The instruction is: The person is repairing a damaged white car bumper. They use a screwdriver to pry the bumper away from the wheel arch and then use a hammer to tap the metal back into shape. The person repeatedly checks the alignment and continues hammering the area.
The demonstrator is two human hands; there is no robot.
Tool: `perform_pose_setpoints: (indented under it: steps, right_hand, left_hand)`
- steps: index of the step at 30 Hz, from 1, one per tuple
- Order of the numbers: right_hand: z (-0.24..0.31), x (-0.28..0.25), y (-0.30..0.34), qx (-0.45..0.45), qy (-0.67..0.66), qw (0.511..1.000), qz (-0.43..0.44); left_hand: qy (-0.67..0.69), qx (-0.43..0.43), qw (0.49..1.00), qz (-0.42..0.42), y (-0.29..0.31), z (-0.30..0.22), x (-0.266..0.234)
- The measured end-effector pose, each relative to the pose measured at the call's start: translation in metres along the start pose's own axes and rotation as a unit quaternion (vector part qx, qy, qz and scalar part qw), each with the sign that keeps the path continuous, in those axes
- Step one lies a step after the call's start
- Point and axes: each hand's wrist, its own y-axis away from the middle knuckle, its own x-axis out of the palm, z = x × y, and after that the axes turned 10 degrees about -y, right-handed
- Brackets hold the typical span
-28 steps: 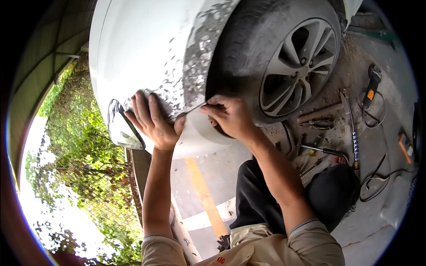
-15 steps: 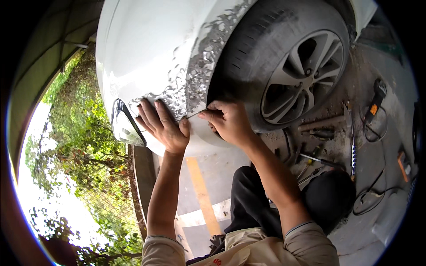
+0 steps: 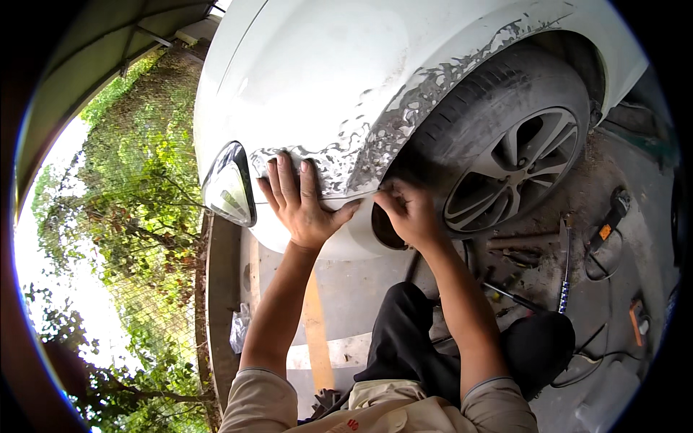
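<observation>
A white car's corner fills the upper middle, with its fender (image 3: 310,79) above the bumper (image 3: 339,244). Bare, rippled metal patches (image 3: 411,112) run along the wheel arch and down to the seam. My left hand (image 3: 307,216) lies on the bumper just below the seam, fingers spread over the panel and thumb pointing right. At the bumper's wheel-arch corner, my right hand (image 3: 413,213) has its fingers curled round the edge, the thumb in front near the seam. Some of those fingertips are hidden behind it. A lamp (image 3: 229,186) sits left of my left hand.
The wheel (image 3: 521,173) stands close right of my right hand. On the ground beyond are a hammer-like tool (image 3: 530,240), a black and orange power tool (image 3: 610,220) with a cord, and an orange tool (image 3: 638,321). A plastic bag (image 3: 240,328) lies at left.
The view has shifted, with more of the fender and wheel arch showing. My left hand has slid lower, off the bare metal onto the bumper; my right hand stays at the corner.
</observation>
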Motion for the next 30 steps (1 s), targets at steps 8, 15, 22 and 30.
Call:
perform_pose_setpoints:
  steps: [8, 15, 22, 30]
  right_hand:
    - [-0.017, 0.028, -0.026, -0.311, -0.103, 0.930, -0.166]
    - [-0.016, 0.060, -0.022, -0.185, -0.097, 0.960, -0.187]
    - [-0.016, 0.061, -0.026, -0.163, -0.205, 0.959, -0.110]
    - [-0.024, 0.041, 0.005, 0.057, -0.196, 0.942, -0.265]
  left_hand:
    - [0.023, -0.047, 0.999, -0.011, 0.008, 0.031, 0.007]
    - [-0.002, -0.024, 1.000, -0.003, 0.011, 0.040, 0.004]
    - [-0.010, -0.015, 1.000, -0.007, 0.007, 0.047, 0.004]
    - [-0.008, -0.009, 1.000, -0.018, -0.002, 0.042, 0.002]
